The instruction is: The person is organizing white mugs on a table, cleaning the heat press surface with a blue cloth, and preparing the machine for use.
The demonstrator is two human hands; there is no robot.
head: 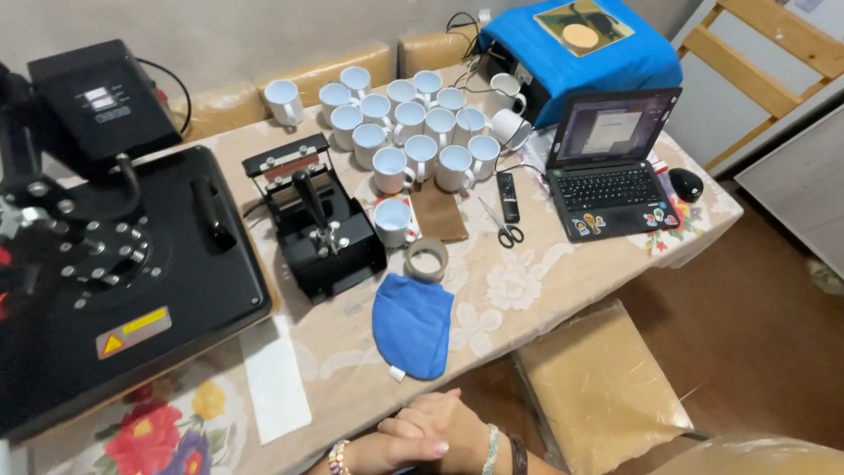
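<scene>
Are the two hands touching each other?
Touching. The head view shows the left hand and right hand clasped together at the table's near edge, just below the blue cloth.

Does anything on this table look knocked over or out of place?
One white mug at the right end of the mug cluster lies tipped on its side, mouth facing out, while the others stand upright. The scissors lie open. Nothing looks spilled or broken.

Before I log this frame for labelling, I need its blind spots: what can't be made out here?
Head view only:
- Left hand and right hand: clasped at the bottom edge, palms hidden; wrists cut off.
- Large heat press: left side cut by the frame edge.
- Laptop screen: too small to read.
- Box under the blue cloth: covered, its kind unclear.
- White mugs: rear ones partly hidden by front ones.
</scene>
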